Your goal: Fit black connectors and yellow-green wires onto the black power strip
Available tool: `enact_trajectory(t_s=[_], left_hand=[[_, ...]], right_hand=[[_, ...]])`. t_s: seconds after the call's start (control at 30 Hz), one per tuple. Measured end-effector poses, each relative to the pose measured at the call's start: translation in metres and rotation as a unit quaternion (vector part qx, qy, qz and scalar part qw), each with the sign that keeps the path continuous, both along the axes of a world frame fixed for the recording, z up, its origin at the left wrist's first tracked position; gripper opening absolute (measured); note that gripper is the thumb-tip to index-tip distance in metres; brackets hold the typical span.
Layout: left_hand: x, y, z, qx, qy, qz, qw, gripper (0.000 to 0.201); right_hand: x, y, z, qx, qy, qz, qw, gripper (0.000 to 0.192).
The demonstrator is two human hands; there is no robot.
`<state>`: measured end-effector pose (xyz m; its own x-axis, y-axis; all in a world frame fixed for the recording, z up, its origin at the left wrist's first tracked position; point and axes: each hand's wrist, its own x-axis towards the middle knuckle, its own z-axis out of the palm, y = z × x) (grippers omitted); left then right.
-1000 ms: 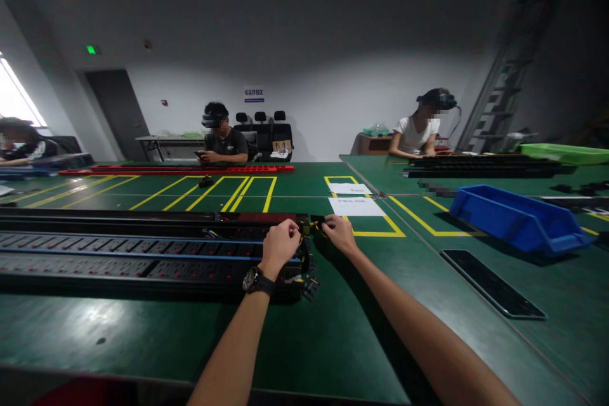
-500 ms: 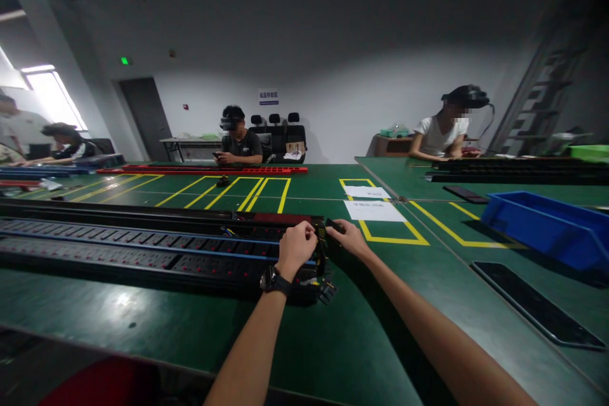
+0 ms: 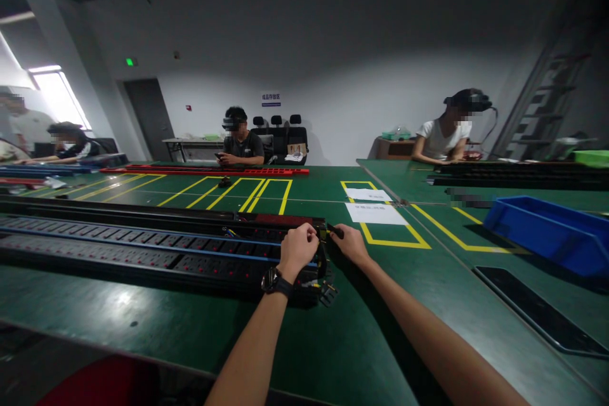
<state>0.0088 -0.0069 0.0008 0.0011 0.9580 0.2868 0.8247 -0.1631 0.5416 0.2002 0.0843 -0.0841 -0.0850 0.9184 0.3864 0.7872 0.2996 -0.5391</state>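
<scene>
Long black power strips (image 3: 157, 257) with red dots and blue edging lie side by side on the green table, running off to the left. My left hand (image 3: 297, 250), wearing a dark watch (image 3: 271, 280), is closed in a pinch over their right end; whatever its fingertips hold is hidden. Just right of that end, my right hand (image 3: 351, 242) pinches a small black part (image 3: 335, 231) of unclear kind. Between the hands sits a dark end piece with a yellowish area (image 3: 322, 233). A black connector piece (image 3: 328, 294) sticks out at the near corner.
A blue bin (image 3: 547, 231) and a dark flat panel (image 3: 537, 311) are on the right. White paper sheets (image 3: 375, 213) lie ahead within yellow tape lines. Red strips (image 3: 204, 171) lie farther back. Several people sit or stand around the tables.
The black part in my right hand has tilted and now shows a thinner side. My left hand stays nearly in place at the strip end. The whole view has shifted slightly.
</scene>
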Motion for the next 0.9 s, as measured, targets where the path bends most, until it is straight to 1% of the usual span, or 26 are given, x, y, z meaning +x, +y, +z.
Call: enact_trajectory(t_s=[0.13, 0.23, 0.3, 0.37, 0.4, 0.47, 0.5, 0.53, 0.6, 0.63, 0.7, 0.73, 0.8, 0.9], left_hand=[[0.000, -0.001, 0.000, -0.001, 0.006, 0.004, 1.000, 0.017], [0.001, -0.002, 0.002, -0.014, 0.004, 0.014, 1.000, 0.018], [0.002, -0.003, 0.004, -0.015, 0.008, 0.010, 1.000, 0.019], [0.001, -0.003, 0.006, -0.010, 0.016, 0.000, 1.000, 0.018], [0.000, -0.003, 0.007, -0.008, 0.018, -0.008, 1.000, 0.019], [-0.005, -0.003, 0.011, -0.013, 0.017, -0.026, 0.999, 0.019], [-0.009, -0.003, 0.012, -0.017, 0.020, -0.038, 0.999, 0.020], [-0.013, -0.004, 0.014, -0.023, 0.027, -0.052, 0.998, 0.020], [-0.021, -0.009, 0.018, -0.026, 0.046, -0.103, 0.993, 0.020], [-0.025, -0.012, 0.019, -0.032, 0.052, -0.146, 0.987, 0.021], [-0.030, -0.020, 0.019, -0.056, 0.057, -0.227, 0.971, 0.022], [-0.030, -0.025, 0.018, -0.063, 0.054, -0.246, 0.966, 0.022], [-0.029, -0.034, 0.015, -0.059, 0.056, -0.263, 0.961, 0.022], [-0.025, -0.041, 0.009, -0.024, 0.083, -0.266, 0.960, 0.018]], right_hand=[[0.005, -0.002, 0.005, -0.013, 0.014, 0.012, 1.000, 0.031], [0.008, -0.009, 0.019, 0.017, 0.003, -0.017, 1.000, 0.038], [0.010, -0.019, 0.031, 0.028, 0.016, -0.009, 0.999, 0.037], [0.010, -0.036, 0.042, 0.027, 0.041, 0.046, 0.998, 0.035], [0.010, -0.047, 0.047, 0.036, 0.051, 0.078, 0.995, 0.033], [0.010, -0.071, 0.053, 0.058, 0.056, 0.116, 0.990, 0.032], [0.010, -0.083, 0.055, 0.051, 0.061, 0.138, 0.987, 0.032], [0.011, -0.094, 0.056, 0.029, 0.066, 0.172, 0.982, 0.032], [0.013, -0.112, 0.055, -0.009, 0.075, 0.242, 0.967, 0.029], [0.014, -0.118, 0.054, -0.020, 0.078, 0.269, 0.960, 0.028], [0.014, -0.125, 0.051, -0.031, 0.076, 0.306, 0.948, 0.026], [0.013, -0.126, 0.050, -0.034, 0.074, 0.316, 0.945, 0.024], [0.011, -0.127, 0.050, -0.046, 0.071, 0.333, 0.939, 0.019], [0.011, -0.126, 0.053, -0.074, 0.083, 0.348, 0.931, 0.012]])
